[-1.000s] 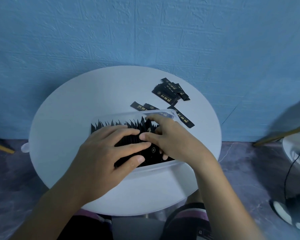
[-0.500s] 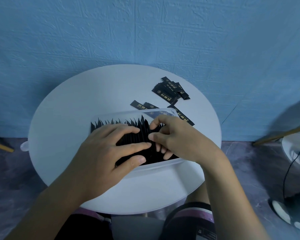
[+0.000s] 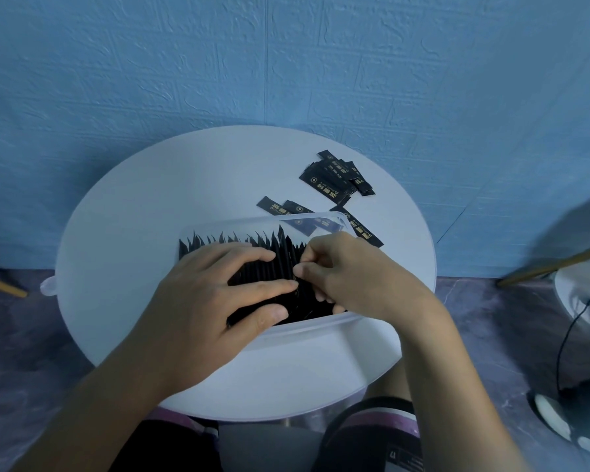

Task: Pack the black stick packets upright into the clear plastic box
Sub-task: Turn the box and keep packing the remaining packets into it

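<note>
Glowing dim and bluish, shadowing softly at lower centre, bending the wall [image 3: 286,63] at upper corners, blurring at far right.

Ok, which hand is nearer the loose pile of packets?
Right. The right hand pinches the row at the box's right end, below the pile; the left hand presses the row farther left.

In the box [image 3: 252,222] on the table [image 3: 133,216] stand packets [image 3: 283,260]; loose packets [image 3: 334,178] lie behind it

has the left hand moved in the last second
No. The left hand still rests flat on the packets, same spot against the clear box rim.
</note>
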